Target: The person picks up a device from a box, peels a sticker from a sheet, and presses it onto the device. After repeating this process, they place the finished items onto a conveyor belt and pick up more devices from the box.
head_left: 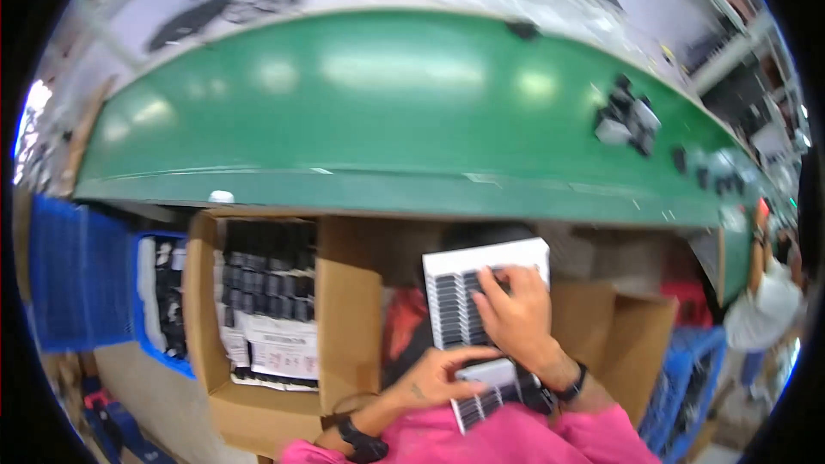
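Observation:
On my lap lies a white sheet (490,256) carrying rows of short black strips (450,309). My left hand (432,378) comes in over its lower part, thumb and fingers closed about a small light grey rectangular block (488,373). Higher on the sheet is my right hand (521,314), its fingers bent and its thumb and index tip close together over the black strips. Whatever may be between those fingertips is too small to make out. Below the block, the sheet's lower end with more strips shows against my pink sleeves.
To the left, an open cardboard box (199,309) holds rows of black packed pieces, beside a blue crate (146,301). Another cardboard box (636,331) and blue crate (675,378) are right. Ahead runs a green bench (387,120) with dark parts (627,116); another person (763,314) is far right.

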A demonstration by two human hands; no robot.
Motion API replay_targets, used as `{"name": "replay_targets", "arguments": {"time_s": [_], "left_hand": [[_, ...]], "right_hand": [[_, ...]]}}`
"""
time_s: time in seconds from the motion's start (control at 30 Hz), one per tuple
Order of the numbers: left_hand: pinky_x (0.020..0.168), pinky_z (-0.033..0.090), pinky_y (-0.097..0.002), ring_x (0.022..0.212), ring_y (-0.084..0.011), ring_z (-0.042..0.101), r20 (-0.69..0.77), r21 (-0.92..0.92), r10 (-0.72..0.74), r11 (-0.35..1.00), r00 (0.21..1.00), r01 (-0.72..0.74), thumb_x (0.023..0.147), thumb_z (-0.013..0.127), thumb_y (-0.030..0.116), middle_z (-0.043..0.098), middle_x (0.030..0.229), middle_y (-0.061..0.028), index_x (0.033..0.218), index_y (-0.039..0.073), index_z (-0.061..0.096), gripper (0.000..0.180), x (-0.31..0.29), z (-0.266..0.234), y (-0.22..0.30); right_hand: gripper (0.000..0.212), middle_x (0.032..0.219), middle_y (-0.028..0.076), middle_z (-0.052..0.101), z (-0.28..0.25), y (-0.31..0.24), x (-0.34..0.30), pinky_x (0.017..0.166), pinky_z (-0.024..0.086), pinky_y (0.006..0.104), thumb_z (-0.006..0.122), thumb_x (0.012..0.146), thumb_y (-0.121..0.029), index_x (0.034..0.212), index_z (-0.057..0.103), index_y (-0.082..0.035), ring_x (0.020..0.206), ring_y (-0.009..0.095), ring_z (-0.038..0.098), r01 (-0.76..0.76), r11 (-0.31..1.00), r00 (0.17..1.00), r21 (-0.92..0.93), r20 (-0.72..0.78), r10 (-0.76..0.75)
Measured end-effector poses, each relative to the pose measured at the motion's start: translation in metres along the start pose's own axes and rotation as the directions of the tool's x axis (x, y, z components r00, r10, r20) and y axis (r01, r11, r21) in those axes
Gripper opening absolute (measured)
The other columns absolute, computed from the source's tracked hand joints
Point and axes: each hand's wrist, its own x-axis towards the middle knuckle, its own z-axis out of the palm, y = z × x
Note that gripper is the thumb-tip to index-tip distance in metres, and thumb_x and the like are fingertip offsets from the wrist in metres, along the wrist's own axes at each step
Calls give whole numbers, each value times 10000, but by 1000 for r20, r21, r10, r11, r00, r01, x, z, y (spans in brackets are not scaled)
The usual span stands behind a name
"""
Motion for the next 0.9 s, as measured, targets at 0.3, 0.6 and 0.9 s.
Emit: {"name": "replay_targets", "arguments": {"time_s": [0.3,0.6,0.9], "left_hand": [[954,443,-299,1080,-153,548,50,-261,129,959,990,-112,841,655,-1,512,1226,-94,1289,8,420,506,8,2,-17],[1017,429,-357,1299,-231,394,-109,41,430,903,896,-428,846,616,-35,258,1489,-161,1305,0,439,493,17,-2,31],[1029,402,-315,1269,-190,418,-72,-124,323,936,943,-330,851,621,-29,383,1425,-125,1362,-1,406,555,27,6,26]], "right_hand": [[153,815,92,552,4,3,-7,747,353,382,671,714,-18,810,557,-54,804,273,524,-141,963,980,231,-102,168],[113,873,58,564,-44,-4,-20,712,444,229,584,802,63,879,528,3,771,108,539,-423,443,869,791,216,444],[139,860,35,602,-48,-6,-29,699,454,203,618,825,43,953,584,5,771,86,564,-472,318,817,822,271,510]]}}
